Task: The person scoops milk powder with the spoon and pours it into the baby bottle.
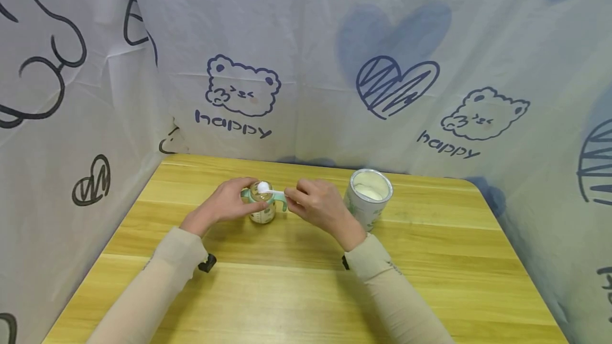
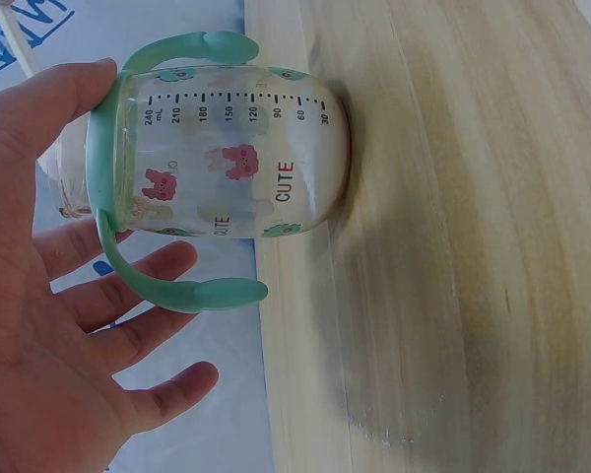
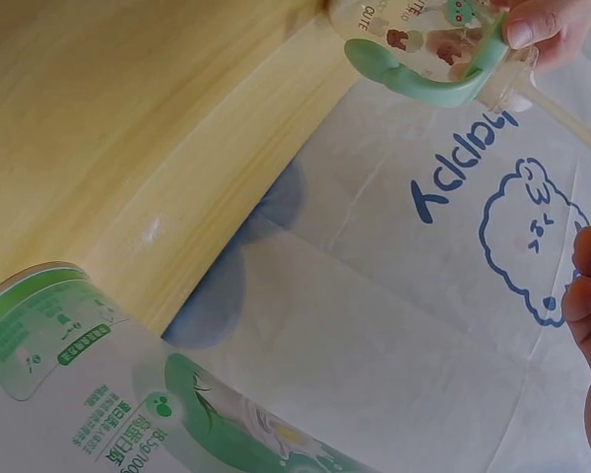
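Note:
A clear baby bottle (image 1: pixel 262 216) with green handles stands upright on the table. My left hand (image 1: pixel 221 205) holds it at the neck, thumb and forefinger around the green collar (image 2: pixel 104 148); the other fingers are spread beside one handle (image 2: pixel 192 294). Pale, whitish contents show low in the bottle near its base. Pinched by its thin handle in my right hand (image 1: pixel 321 205) is a white measuring scoop (image 1: pixel 263 188), its bowl right at the bottle's mouth. In the right wrist view the scoop handle (image 3: pixel 563 114) runs from the bottle mouth to my right fingers.
An uncovered can (image 1: pixel 367 207) of pale powder stands right of the bottle, close beside my right hand. White specks (image 2: pixel 399 424) lie on the wooden table (image 1: pixel 287 291). A printed cloth (image 1: pixel 315 89) hangs behind the table's far edge.

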`<action>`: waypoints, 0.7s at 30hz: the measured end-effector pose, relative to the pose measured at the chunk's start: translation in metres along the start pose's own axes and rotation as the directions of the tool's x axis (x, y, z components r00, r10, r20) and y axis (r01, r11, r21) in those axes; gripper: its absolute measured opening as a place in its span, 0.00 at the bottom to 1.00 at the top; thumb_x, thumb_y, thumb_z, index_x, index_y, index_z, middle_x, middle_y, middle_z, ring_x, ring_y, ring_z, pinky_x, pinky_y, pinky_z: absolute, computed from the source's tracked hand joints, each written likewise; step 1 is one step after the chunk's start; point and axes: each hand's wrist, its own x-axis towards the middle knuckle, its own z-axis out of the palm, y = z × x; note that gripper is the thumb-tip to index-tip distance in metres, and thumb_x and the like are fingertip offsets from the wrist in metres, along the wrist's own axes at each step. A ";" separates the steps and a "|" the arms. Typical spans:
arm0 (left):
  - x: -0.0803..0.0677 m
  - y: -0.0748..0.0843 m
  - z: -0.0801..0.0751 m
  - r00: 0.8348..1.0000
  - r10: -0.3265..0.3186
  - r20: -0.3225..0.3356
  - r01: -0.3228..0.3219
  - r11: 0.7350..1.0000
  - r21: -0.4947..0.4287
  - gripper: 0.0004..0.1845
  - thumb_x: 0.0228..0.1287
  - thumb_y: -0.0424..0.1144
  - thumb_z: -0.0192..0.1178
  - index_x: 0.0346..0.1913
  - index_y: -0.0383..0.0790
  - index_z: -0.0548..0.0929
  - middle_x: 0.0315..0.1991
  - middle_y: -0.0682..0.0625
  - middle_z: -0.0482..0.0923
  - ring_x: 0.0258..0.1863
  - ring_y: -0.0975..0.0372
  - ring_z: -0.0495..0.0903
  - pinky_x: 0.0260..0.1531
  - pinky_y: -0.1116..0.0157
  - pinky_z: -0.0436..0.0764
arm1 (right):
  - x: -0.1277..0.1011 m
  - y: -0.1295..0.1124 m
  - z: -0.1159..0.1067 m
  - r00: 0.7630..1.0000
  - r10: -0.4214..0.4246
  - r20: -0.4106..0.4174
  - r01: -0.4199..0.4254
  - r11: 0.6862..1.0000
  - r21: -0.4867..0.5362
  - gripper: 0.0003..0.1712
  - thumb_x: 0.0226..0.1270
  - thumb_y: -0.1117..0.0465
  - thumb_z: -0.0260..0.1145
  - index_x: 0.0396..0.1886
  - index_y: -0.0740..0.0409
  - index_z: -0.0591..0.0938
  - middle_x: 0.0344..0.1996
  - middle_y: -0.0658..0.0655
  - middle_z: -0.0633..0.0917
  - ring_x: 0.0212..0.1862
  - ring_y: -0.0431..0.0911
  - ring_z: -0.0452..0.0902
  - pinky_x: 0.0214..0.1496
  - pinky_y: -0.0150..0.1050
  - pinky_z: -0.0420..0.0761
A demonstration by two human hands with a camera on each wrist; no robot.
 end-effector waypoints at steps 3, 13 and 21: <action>0.000 0.001 0.000 1.000 -0.004 0.000 0.004 1.000 0.003 0.39 0.64 0.62 0.71 0.70 0.40 0.79 0.62 0.42 0.83 0.63 0.47 0.81 0.66 0.43 0.79 | 0.000 0.000 0.000 1.000 0.007 -0.011 -0.007 1.000 0.005 0.05 0.61 0.63 0.77 0.34 0.50 0.90 0.24 0.48 0.78 0.18 0.38 0.67 0.20 0.30 0.70; 0.000 0.000 0.000 1.000 0.003 0.002 -0.003 1.000 0.013 0.42 0.64 0.62 0.71 0.72 0.38 0.77 0.64 0.40 0.82 0.65 0.45 0.80 0.67 0.42 0.78 | 0.001 0.000 -0.001 0.989 0.149 -0.004 -0.147 0.980 0.134 0.03 0.64 0.65 0.75 0.37 0.55 0.90 0.25 0.51 0.82 0.19 0.38 0.70 0.21 0.29 0.71; -0.001 0.000 -0.001 1.000 0.001 0.000 -0.001 1.000 0.019 0.42 0.64 0.62 0.71 0.72 0.38 0.77 0.62 0.41 0.83 0.63 0.45 0.81 0.67 0.41 0.78 | 0.005 -0.003 -0.004 0.877 0.479 0.046 -0.445 0.771 0.455 0.05 0.66 0.69 0.69 0.37 0.63 0.91 0.23 0.55 0.80 0.23 0.42 0.70 0.25 0.28 0.69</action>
